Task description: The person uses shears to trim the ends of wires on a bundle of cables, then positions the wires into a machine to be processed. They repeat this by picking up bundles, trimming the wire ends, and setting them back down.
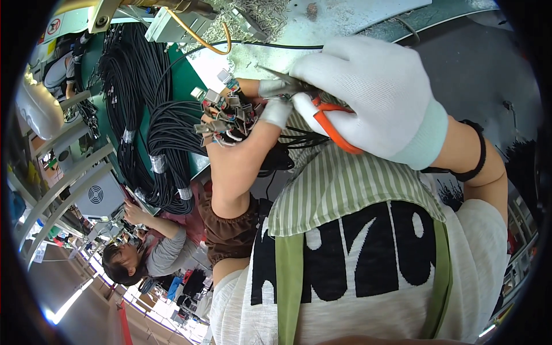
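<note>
My right hand [371, 95], in a white knit glove, grips orange-handled snips [332, 127]; their thin metal tip points left toward my left hand. My left hand [253, 118] is bare with white covers on two fingertips and clutches a bundle of black cables [287, 141]. The cable ends fan out as several small metal connectors [221, 115] just left of my fingers. The snips' tip sits close above those fingertips; whether it touches a cable is hidden. A striped green and white apron [345, 190] lies below both hands.
Large coils of black cable [164, 152] with pale tape bands lie on a green bench [181, 75] to the left. A white surface strewn with small metal bits [270, 17] is at the top. A grey box with a fan grille [98, 195] and a seated co-worker [144, 259] are lower left.
</note>
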Demonstrator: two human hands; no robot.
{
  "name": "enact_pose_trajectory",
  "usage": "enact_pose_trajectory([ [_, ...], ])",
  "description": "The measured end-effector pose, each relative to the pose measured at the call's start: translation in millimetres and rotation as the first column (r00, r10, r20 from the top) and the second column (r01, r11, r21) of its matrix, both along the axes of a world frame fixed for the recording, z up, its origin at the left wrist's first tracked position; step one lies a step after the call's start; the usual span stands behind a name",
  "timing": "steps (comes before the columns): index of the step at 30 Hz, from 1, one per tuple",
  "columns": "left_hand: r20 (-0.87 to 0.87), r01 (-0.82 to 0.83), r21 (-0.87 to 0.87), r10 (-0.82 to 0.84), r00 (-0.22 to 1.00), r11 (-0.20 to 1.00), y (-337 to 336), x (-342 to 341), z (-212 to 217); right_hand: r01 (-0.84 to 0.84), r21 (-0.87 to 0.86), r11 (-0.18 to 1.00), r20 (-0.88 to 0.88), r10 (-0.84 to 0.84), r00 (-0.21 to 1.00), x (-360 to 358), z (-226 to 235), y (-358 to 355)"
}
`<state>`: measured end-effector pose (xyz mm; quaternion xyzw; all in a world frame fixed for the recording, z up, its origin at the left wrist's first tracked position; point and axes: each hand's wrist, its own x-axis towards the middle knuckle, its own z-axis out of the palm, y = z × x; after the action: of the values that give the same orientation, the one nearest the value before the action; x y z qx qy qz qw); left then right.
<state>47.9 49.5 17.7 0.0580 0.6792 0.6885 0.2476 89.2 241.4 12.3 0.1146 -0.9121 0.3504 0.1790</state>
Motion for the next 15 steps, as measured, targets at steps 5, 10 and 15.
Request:
enact_pose_trajectory([
  [5,-0.251,-0.082,-0.237,0.021,0.968,0.968,11,5,-6,0.01,0.421,0.907,-0.1,0.035,0.994,1,8,9],
  [10,-0.226,-0.076,-0.216,0.026,0.974,0.973,17,2,-4,-0.06,0.604,0.795,-0.046,0.109,0.993,3,15,18],
  [15,-0.383,-0.19,-0.119,0.131,0.914,0.974,15,4,-18,-0.22,-0.133,0.967,0.196,0.243,0.95,5,4,18],
])
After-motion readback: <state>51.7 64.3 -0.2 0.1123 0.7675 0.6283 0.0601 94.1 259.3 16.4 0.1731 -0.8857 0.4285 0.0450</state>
